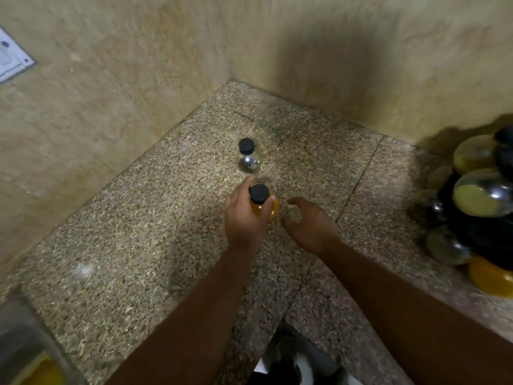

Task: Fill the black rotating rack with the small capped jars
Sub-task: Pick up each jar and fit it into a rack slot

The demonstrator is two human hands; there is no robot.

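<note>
At a corner of the speckled stone counter (138, 232), my left hand (244, 220) grips a small jar of orange contents (256, 209) just above the surface, fingers and thumb curled round its body so that only the black cap and a strip of orange show; the palm hides the rest. My right hand (309, 222) hovers just beside it, fingers loosely curled and holding nothing, apart from the jar.

Beyond my left fingertips, a second small capped jar (248, 155) stands on the counter, clear-sided with a bright glint inside. Whether anything is in it I cannot tell through the blur.

The black rotating rack (472, 226) sits well off to my right against the beige tiled wall (111, 93), cut by the frame edge and smeared by motion. Rounded jars crowd it, one part-filled with yellow-green (481, 194) and an orange one (490, 276) low down and half out of frame. How many slots are taken cannot be made out.

A white switch plate (12, 58) is clipped at the upper left. At the lower left, a blurred clear container with something yellow in it (36, 362) runs out of view, and below the counter's front edge a dark-and-white shape (286, 362) is too indistinct to name.
</note>
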